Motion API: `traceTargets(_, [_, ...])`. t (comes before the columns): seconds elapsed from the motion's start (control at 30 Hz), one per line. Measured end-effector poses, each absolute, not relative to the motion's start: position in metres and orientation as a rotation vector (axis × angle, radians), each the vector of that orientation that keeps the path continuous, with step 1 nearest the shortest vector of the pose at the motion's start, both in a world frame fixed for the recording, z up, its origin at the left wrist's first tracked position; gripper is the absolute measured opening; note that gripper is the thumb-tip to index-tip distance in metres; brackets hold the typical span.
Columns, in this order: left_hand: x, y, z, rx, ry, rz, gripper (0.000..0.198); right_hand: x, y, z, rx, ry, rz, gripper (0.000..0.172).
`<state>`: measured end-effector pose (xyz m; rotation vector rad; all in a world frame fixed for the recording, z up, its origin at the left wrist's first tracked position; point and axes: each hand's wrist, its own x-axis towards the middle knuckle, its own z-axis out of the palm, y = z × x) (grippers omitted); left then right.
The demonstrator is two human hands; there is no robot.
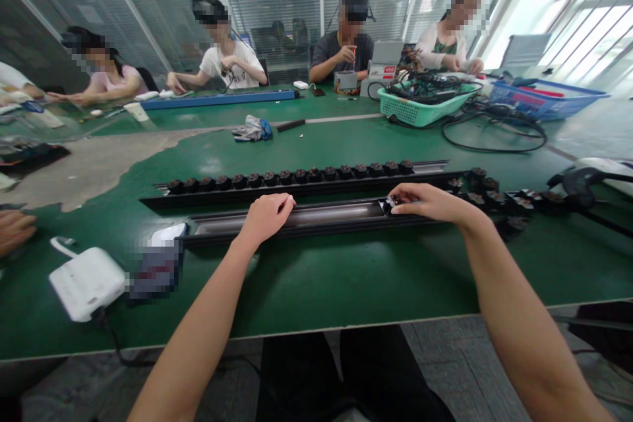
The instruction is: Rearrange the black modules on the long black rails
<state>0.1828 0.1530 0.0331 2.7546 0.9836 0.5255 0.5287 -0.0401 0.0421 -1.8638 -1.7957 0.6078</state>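
Rail work, near edge of green surface (346, 277): near rail (336, 216), a long black channel, lies crosswise in front of the person, its trough bare along most of its length. Left hand (267, 214) sits on it near the middle, fingers curled down over the far lip, holding nothing loose; judged to be pinning the rail so it does not slide. Right hand (428, 201), toward the rail's 3 o'clock end, is closed to a narrow pinch on a small black part (390, 203) at the channel mouth, apparently where such a piece can enter the trough. At 12 o'clock, just beside and parallel, the far rail (297, 186) carries a tight row of round black parts, with a bare stretch at its right end. Loose parts (494, 194) are scattered at 3 o'clock, near the pinching hand, likely for short reach. At 8 o'clock, a white box (86, 283) with a lead; another person's hand (14, 231) at 9 o'clock. Farther out at 1 o'clock, a green basket (420, 111) of cables and a blue tray (548, 99); four seated people at 12 o'clock. Writing: a red-and-white label on a box (383, 70) is too small to read; nothing else legible.
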Motion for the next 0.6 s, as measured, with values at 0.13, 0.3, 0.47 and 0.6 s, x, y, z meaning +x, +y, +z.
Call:
traceTargets(0.13, [0.183,0.152,0.034,2.755,0.987,0.508,0.038,0.529,-0.041,0.042,-1.863,-1.786,0.614,0.050])
traceTargets(0.3, [0.183,0.152,0.034,2.752,0.982,0.517,0.038,0.524,-0.041,0.041,-1.874,-1.787,0.586,0.043])
traceTargets(0.47, [0.184,0.152,0.035,2.753,0.993,0.515,0.040,0.516,-0.038,0.038,-1.891,-1.808,0.479,0.029])
traceTargets(0.6, [0.183,0.152,0.034,2.751,0.982,0.518,0.039,0.509,-0.036,0.038,-1.922,-1.834,0.403,0.024])
